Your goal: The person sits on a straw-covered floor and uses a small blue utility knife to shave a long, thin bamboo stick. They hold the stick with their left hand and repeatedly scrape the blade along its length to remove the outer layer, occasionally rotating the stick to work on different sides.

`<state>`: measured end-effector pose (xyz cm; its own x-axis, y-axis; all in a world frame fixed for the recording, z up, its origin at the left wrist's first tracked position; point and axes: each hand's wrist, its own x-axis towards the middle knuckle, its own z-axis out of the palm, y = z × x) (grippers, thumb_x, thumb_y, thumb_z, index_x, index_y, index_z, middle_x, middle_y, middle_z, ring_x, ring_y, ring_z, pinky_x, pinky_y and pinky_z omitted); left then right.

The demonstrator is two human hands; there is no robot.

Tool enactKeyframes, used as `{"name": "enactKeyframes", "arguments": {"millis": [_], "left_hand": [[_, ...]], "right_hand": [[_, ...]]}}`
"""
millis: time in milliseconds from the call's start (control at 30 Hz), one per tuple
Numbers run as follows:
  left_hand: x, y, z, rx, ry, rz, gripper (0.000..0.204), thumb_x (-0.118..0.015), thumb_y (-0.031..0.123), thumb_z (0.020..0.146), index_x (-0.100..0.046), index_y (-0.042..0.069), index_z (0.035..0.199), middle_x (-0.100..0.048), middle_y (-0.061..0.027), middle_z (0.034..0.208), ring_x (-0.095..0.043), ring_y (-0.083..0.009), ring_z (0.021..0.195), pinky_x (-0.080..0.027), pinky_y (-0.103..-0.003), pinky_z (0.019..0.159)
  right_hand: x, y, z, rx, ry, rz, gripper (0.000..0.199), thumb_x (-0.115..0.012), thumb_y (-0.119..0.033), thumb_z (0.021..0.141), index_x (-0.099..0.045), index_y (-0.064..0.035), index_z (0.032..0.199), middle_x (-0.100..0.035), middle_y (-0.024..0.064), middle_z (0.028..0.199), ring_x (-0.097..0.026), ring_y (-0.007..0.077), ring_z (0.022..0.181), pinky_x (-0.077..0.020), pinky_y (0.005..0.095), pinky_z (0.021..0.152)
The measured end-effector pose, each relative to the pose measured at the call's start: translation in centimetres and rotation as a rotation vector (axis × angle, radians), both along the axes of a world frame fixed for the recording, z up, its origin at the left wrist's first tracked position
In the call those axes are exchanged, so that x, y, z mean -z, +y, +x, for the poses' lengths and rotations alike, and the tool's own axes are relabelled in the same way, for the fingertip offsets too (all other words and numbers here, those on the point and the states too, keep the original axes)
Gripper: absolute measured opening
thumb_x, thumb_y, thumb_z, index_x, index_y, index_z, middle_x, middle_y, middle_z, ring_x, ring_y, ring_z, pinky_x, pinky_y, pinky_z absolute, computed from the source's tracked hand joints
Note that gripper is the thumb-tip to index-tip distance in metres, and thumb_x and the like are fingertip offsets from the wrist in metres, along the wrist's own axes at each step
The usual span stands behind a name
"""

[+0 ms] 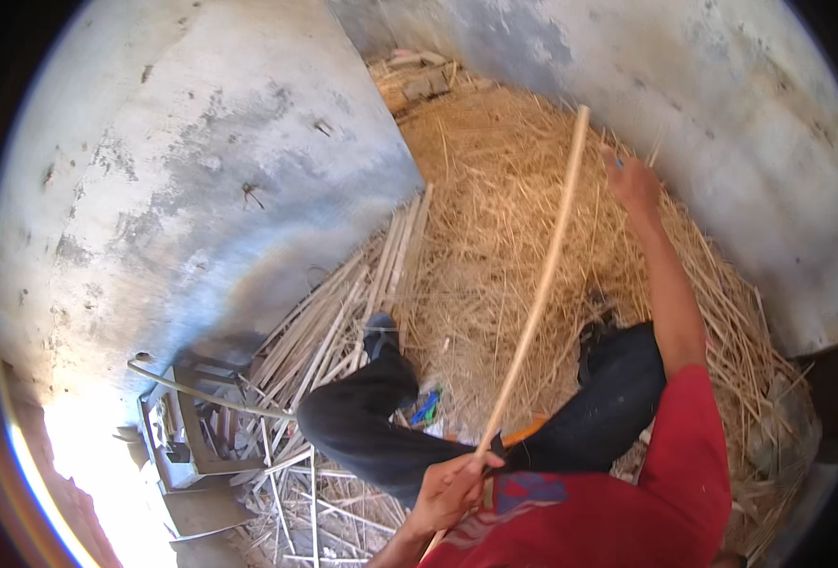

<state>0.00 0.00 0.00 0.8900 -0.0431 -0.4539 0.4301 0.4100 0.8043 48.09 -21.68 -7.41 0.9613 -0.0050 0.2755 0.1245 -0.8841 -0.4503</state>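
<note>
My left hand [452, 490] is closed around the lower end of a long pale stick [544, 284], close to my red shirt. The stick slants up and away from me, slightly bowed, and its far end stands over the straw-like shavings. My right hand [636, 186] is stretched far forward, to the right of the stick's far end and apart from it. Its fingers are curled, with a small blue spot at them; what they hold, if anything, is too small to make out.
Fine shavings [495, 189] cover the floor ahead. Split strips [334, 308] lie in a pile at the left, and more [736, 350] at the right. A wooden box [178, 431] stands by the left wall [220, 170]. My bent legs [362, 417] flank the stick.
</note>
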Motion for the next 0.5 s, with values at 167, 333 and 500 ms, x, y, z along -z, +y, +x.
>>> {"name": "enactKeyframes", "arguments": {"millis": [167, 333, 500], "left_hand": [[0.9, 0.9, 0.9, -0.211, -0.009, -0.098, 0.034, -0.041, 0.022, 0.101, -0.053, -0.008, 0.110, -0.033, 0.0043, 0.050, -0.027, -0.0051, 0.041, -0.029, -0.024, 0.045], [0.3, 1.1, 2.2, -0.187, -0.056, -0.106, 0.034, -0.041, 0.023, 0.101, -0.053, -0.008, 0.109, -0.034, 0.0039, 0.050, -0.026, -0.0052, 0.041, -0.029, -0.025, 0.046], [0.7, 0.8, 1.9, -0.130, -0.099, -0.177, 0.035, -0.039, 0.021, 0.102, -0.052, -0.009, 0.113, -0.034, 0.0035, 0.050, -0.027, -0.0051, 0.042, -0.029, -0.024, 0.045]], "right_hand": [[-0.9, 3.2, -9.7, -0.397, -0.139, 0.067, 0.072, -0.035, -0.077, 0.084, -0.069, -0.0136, 0.073, -0.050, 0.0019, 0.050, -0.049, 0.0159, 0.046, -0.0356, 0.0332, 0.040], [-3.2, 8.4, -17.3, -0.838, -0.352, 0.178, 0.073, -0.038, -0.078, 0.082, -0.049, -0.0132, 0.051, -0.040, -0.0006, 0.042, -0.043, 0.0166, 0.036, -0.0303, 0.0315, 0.036], [-2.7, 8.5, -16.8, -0.822, -0.439, 0.118, 0.072, -0.045, -0.080, 0.077, -0.045, -0.0144, 0.048, -0.039, -0.0005, 0.041, -0.042, 0.0162, 0.034, -0.0309, 0.0311, 0.034]]}}
